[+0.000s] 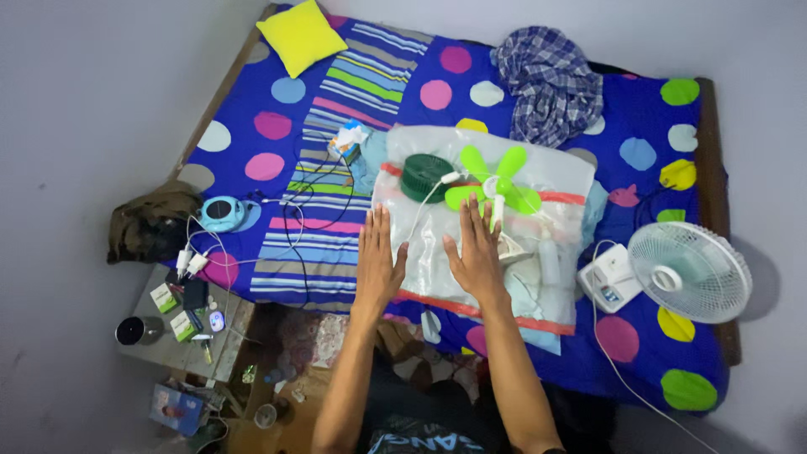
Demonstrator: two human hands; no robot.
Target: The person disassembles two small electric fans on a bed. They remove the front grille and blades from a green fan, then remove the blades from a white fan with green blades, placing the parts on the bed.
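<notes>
Left hand [378,261]: you are pressing it flat, fingers spread, holding nothing, on the bag's left edge.
Right hand [477,252]: you are laying it flat, fingers spread, mid-bag.
Bag [555,172]: clear plastic, red-striped, lying on the bed [639,118].
Progress: bag is lying spread; green fan [496,181] and dark disc [423,175] are resting on it, untouched.

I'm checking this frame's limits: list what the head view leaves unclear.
- Contents of the clear plastic bag: blurred by the cloudy plastic under the left hand and right hand.
- Small boxes on the side table: too small.
- Cord of the white fan: cut by the bottom edge.
</notes>
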